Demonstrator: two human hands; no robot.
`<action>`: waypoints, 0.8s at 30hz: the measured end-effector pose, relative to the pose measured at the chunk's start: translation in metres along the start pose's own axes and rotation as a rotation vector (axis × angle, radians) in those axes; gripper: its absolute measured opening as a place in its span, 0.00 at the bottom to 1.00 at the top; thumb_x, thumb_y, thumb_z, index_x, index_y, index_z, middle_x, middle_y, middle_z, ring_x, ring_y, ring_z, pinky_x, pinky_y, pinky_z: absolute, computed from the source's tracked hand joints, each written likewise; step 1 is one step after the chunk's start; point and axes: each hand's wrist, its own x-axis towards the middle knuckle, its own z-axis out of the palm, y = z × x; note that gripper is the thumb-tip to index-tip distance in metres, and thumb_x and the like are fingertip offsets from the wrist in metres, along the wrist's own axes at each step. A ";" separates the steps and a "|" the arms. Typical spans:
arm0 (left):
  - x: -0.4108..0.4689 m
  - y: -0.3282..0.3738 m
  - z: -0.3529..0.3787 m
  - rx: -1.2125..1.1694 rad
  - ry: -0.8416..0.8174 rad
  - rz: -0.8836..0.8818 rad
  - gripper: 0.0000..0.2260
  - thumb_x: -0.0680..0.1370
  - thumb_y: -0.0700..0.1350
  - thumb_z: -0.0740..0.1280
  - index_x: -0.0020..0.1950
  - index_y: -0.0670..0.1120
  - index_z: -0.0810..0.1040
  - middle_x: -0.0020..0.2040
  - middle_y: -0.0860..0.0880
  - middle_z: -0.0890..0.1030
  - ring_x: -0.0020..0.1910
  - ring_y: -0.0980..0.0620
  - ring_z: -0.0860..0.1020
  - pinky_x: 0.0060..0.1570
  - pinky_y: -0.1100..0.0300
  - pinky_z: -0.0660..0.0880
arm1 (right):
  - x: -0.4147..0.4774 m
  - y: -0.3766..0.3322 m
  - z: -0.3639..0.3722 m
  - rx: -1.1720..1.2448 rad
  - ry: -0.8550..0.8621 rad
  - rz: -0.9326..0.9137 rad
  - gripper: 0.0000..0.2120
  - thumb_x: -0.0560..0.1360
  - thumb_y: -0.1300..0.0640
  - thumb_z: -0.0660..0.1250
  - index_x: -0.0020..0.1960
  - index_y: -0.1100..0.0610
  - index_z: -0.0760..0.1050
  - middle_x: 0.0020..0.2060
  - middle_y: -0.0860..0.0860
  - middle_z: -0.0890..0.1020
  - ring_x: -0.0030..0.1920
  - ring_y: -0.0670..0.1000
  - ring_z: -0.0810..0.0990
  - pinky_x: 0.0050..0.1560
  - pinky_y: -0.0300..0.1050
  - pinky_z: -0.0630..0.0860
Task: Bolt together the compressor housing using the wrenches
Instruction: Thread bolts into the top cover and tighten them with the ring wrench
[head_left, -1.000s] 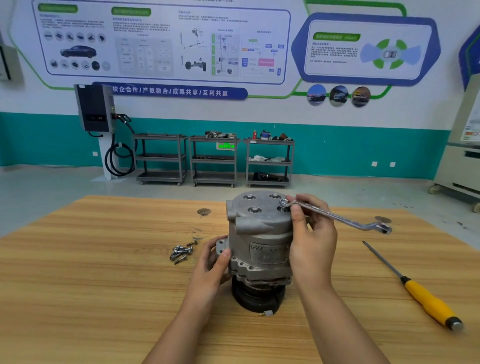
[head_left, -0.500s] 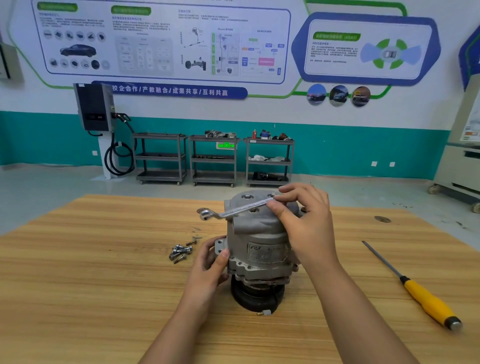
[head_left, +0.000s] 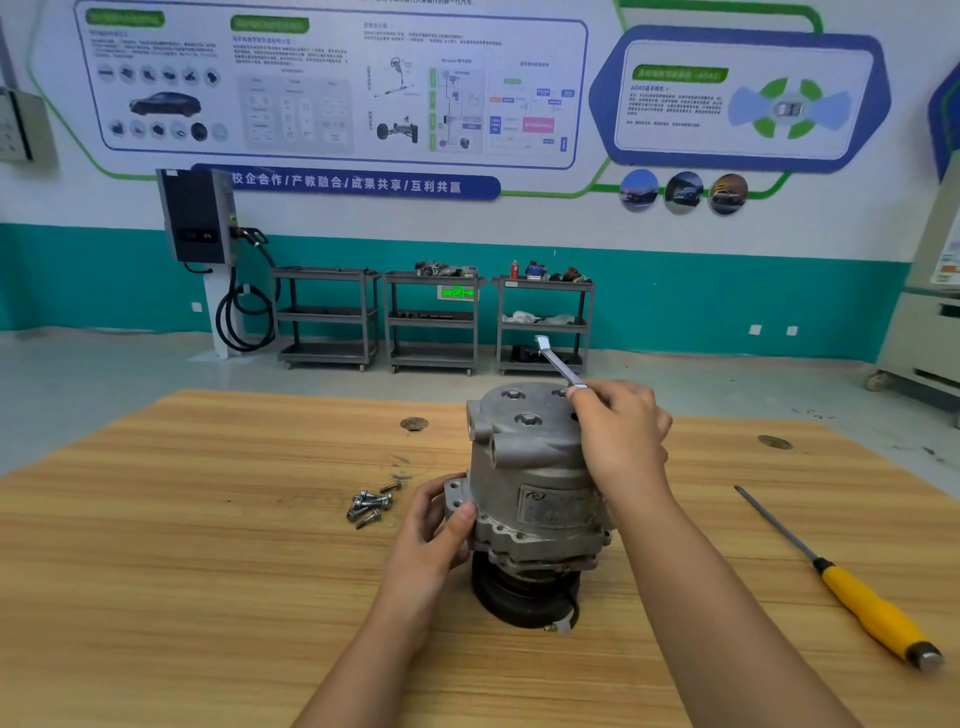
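Observation:
A grey metal compressor housing stands upright on its black pulley in the middle of the wooden table. Bolt heads show on its top face. My left hand grips the flange on the housing's lower left side. My right hand is over the top right of the housing and pinches a silver wrench. The wrench's free end sticks up and away from me; its lower end is hidden under my fingers.
Several loose bolts lie on the table left of the housing. A screwdriver with a yellow handle lies at the right. Two dark knots mark the table's far part. Shelving carts stand by the far wall.
The wrench swung around the top of the housing: it pointed right, then left, and now points up and away. My right hand stayed over the top right; my left hand kept its grip.

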 end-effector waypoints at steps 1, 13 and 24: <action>0.000 0.000 0.000 0.003 -0.001 0.000 0.17 0.67 0.52 0.69 0.55 0.56 0.74 0.53 0.54 0.83 0.51 0.54 0.81 0.42 0.61 0.78 | -0.001 0.001 0.001 0.063 -0.004 0.025 0.11 0.77 0.51 0.60 0.54 0.49 0.79 0.60 0.50 0.72 0.63 0.53 0.61 0.66 0.54 0.60; -0.001 0.002 0.000 0.024 -0.016 0.001 0.19 0.66 0.53 0.69 0.57 0.55 0.73 0.54 0.55 0.83 0.51 0.54 0.81 0.42 0.61 0.76 | -0.001 -0.012 -0.001 0.029 -0.013 0.082 0.14 0.78 0.56 0.57 0.61 0.51 0.74 0.51 0.48 0.69 0.66 0.56 0.62 0.66 0.55 0.61; -0.002 0.001 -0.003 0.024 -0.046 -0.006 0.21 0.66 0.54 0.69 0.58 0.55 0.73 0.55 0.56 0.82 0.52 0.55 0.81 0.44 0.61 0.76 | 0.011 -0.008 -0.013 -0.060 -0.090 -0.013 0.14 0.78 0.54 0.53 0.44 0.43 0.75 0.60 0.50 0.75 0.61 0.55 0.70 0.65 0.61 0.64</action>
